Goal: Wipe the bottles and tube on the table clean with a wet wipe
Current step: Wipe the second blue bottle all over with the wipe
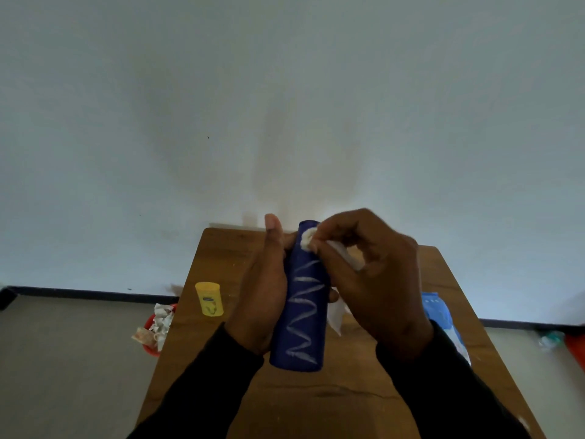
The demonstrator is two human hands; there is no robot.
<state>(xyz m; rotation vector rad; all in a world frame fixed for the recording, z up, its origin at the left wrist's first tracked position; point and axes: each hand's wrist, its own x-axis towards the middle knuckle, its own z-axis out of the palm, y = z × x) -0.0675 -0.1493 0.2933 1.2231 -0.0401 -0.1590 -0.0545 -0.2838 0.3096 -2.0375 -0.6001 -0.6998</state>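
My left hand grips a dark blue bottle from its left side, thumb raised, holding it above the wooden table. A white zigzag smear runs down the bottle's front. My right hand pinches a white wet wipe and presses a bunched bit of it against the bottle's far end. More of the wipe hangs below my right palm. A small yellow bottle stands upright on the table's left side.
A blue wet-wipe pack lies along the table's right edge. A red bin with crumpled wipes sits on the floor left of the table. A white wall stands behind the table's far edge. Red and green items lie on the floor at far right.
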